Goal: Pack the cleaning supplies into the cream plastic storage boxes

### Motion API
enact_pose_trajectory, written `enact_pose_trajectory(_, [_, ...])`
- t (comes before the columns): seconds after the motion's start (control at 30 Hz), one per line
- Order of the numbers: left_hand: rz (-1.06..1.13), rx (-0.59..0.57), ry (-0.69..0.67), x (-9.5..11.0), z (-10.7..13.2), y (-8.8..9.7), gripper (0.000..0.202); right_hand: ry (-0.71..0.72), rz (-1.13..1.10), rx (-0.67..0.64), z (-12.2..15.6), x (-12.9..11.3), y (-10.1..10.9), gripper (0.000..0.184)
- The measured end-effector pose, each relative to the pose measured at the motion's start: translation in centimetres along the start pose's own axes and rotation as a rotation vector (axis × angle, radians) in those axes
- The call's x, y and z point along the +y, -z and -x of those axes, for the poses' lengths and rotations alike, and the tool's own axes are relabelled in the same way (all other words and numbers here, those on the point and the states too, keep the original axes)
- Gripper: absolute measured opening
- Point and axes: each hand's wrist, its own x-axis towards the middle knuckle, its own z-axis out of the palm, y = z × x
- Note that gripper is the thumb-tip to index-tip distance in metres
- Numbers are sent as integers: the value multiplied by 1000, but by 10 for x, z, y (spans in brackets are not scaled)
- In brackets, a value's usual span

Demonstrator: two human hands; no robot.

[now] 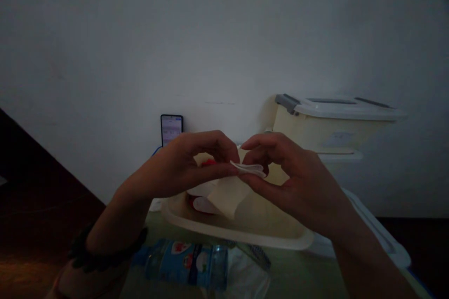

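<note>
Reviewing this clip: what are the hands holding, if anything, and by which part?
A thin, white, folded piece. The left hand has its left end at the fingertips; the right hand its near edge, by the thumb.

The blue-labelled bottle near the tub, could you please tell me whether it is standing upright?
No, the bottle lies on its side in front of the tub.
</note>
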Motion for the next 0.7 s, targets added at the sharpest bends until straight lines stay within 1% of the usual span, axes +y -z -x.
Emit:
enact_pose_trajectory(0.1, [-24, 54, -21, 0, 0, 2, 9, -13, -78, 0, 1, 4, 3, 32])
enact_pose_trajectory(0.17, [-43, 57, -22, -1, 0, 5, 10, -5, -92, -19, 0, 5, 6, 28])
enact_pose_trajectory(0.3, [-30, 46, -38, -2, -1, 8, 11, 23, -28, -72, -3, 2, 10, 18])
enact_pose_trajectory(0.4, [-8, 59, -34, -5, -1, 8, 10, 32, -1, -73, -3, -1, 10, 16])
enact_pose_trajectory(0.53, [21, 48, -20, -10, 1, 9, 8, 42, 15, -25, -3, -1, 10, 12])
enact_pose_trajectory(0.63, [-8, 25, -50, -12, 0, 9, 17, 50, 60, 28, -4, 2, 7, 10])
enact_pose_trajectory(0.67, [-51, 56, -68, -11, -1, 8, 21, 52, 83, 51, -5, 3, 6, 10])
enact_pose_trajectory(0.7, [-112, 111, -83, -10, -2, 8, 24, 51, 109, 83, -6, 3, 4, 10])
